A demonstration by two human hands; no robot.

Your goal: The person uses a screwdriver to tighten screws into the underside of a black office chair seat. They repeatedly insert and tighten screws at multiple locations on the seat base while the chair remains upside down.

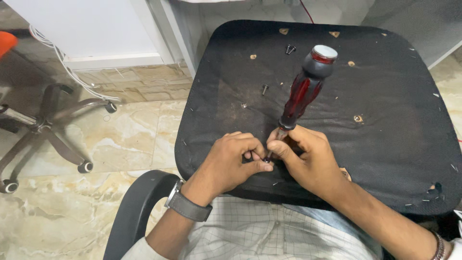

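Both hands pinch together: right hand (pixel 308 161) grips the screwdriver (pixel 303 91), shaft leaning toward one o'clock; left hand (pixel 231 161) steadies its tip.

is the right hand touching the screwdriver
Touching: the head view shows the right hand gripping the lower shaft of the red and black screwdriver, fingers wrapped around it.

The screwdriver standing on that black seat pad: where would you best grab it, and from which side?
Probably the red and black handle, wrapped from the right, its open side. The screwdriver leans up and away, with its grey cap topmost; the right hand only pinches the shaft low down, and the left hand crowds the tip.
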